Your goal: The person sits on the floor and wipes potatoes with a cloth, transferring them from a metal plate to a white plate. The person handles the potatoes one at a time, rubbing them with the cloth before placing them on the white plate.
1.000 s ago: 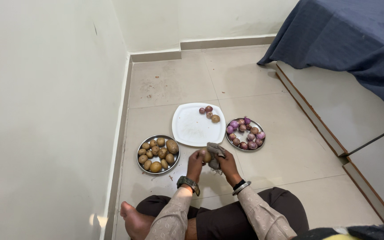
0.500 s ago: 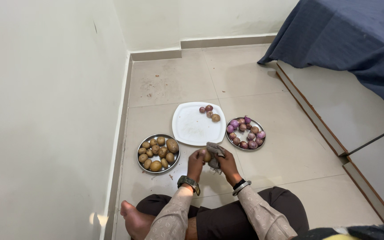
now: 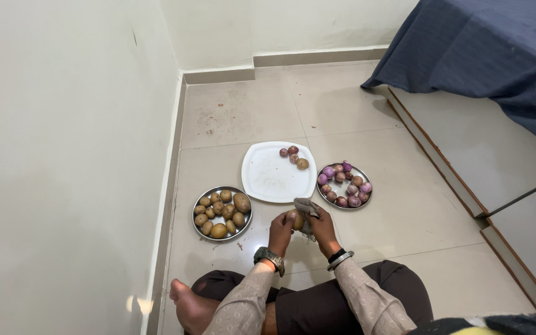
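I sit cross-legged on a tiled floor. My left hand (image 3: 280, 231) holds a small brown potato (image 3: 294, 219) in front of me. My right hand (image 3: 322, 226) grips a grey cloth (image 3: 306, 208) pressed against that potato. Just beyond my hands lies a white square plate (image 3: 268, 180) with two small onions and a potato at its far right corner (image 3: 295, 156). A round steel plate of potatoes (image 3: 221, 213) sits to the left. Another steel plate of purple onions (image 3: 344, 185) sits to the right.
A pale wall (image 3: 63, 155) runs along the left, with a skirting board at the back (image 3: 317, 59). A bed under a dark blue cover (image 3: 485, 49) and its wooden base (image 3: 454, 180) fill the right side. My bare foot (image 3: 188, 307) rests at lower left.
My hands have shifted slightly right and toward me with the potato and cloth. The plates have not moved.
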